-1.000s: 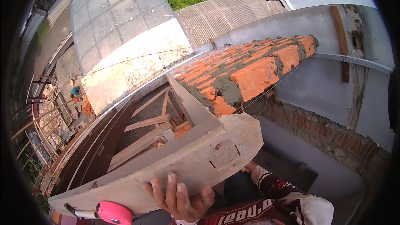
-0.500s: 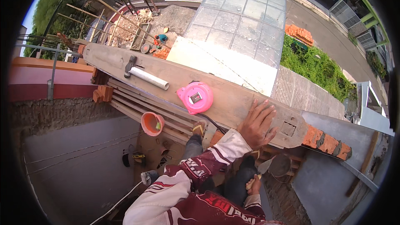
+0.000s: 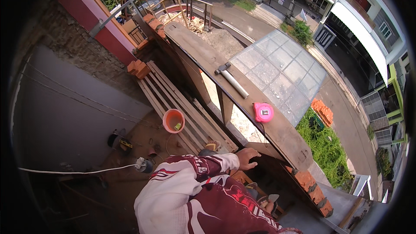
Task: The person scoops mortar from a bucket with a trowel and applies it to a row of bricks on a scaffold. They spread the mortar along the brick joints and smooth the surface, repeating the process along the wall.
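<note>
My left hand [image 3: 248,159] hangs in the air on the inner side of a long wooden beam [image 3: 284,135], fingers stretched out, holding nothing. Lower down, my right hand [image 3: 268,207] grips a trowel [image 3: 273,198]; its handle is mostly hidden by the fingers. On top of the beam lie a hammer [image 3: 234,83] with a pale handle and a pink tape measure [image 3: 263,112] with a dark strap dangling over the inner edge. Mortared orange bricks [image 3: 310,186] line the wall at the beam's near right end.
Long timber slats [image 3: 173,104] run beside the wall, with an orange bucket [image 3: 173,121] and stacked bricks [image 3: 138,68] on them. My sandalled foot [image 3: 212,145] rests at their near end. Far below are a floor with tools, a glazed canopy [image 3: 277,67] and a street.
My left hand has lifted off the beam and drawn back toward me. The view has turned, so the beam now slants steeply down to the right. The trowel stays in my right hand.
</note>
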{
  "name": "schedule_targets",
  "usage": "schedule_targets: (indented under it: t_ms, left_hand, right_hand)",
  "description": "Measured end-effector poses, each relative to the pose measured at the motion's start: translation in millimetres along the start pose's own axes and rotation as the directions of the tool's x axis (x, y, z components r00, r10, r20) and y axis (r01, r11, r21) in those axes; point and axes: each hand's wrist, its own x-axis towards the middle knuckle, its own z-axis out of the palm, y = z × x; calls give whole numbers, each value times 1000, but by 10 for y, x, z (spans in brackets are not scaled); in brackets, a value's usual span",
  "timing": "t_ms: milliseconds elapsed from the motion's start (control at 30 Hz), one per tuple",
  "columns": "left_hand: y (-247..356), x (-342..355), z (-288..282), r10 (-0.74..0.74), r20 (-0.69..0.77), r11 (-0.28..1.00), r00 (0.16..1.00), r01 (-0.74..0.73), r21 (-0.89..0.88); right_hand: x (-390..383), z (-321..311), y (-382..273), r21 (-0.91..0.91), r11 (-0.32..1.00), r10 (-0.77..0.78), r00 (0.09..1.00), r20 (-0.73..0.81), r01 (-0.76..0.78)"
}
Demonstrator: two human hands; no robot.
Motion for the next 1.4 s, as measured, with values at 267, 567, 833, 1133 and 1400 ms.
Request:
schedule_targets:
  t_ms: [267, 567, 833, 1133, 1400]
  left_hand:
    - [-2210, -1755, -314, -965, 176, 236, 192, 932, 275]
    - [-2149, -1647, -1146, -854, 133, 520, 503, 823, 228]
    - [-1339, -454, -687, -693, 192, 721, 695, 666, 191]
    - [-790, -289, -329, -649, 336, 756, 682, 530, 384]
    - [-1098, -526, -474, -729, 342, 667, 593, 502, 551]
  right_hand:
    - [-105, -228, 66, 137, 988, 60, 996, 61, -68]
    - [-88, -503, 419, 283, 959, 45, 993, -105, -13]
    - [389, -1003, 480, 410, 912, 69, 978, -195, 17]
    - [937, -1454, 266, 532, 840, 73, 949, -307, 108]
    - [535, -1006, 571, 374, 922, 66, 911, -406, 100]
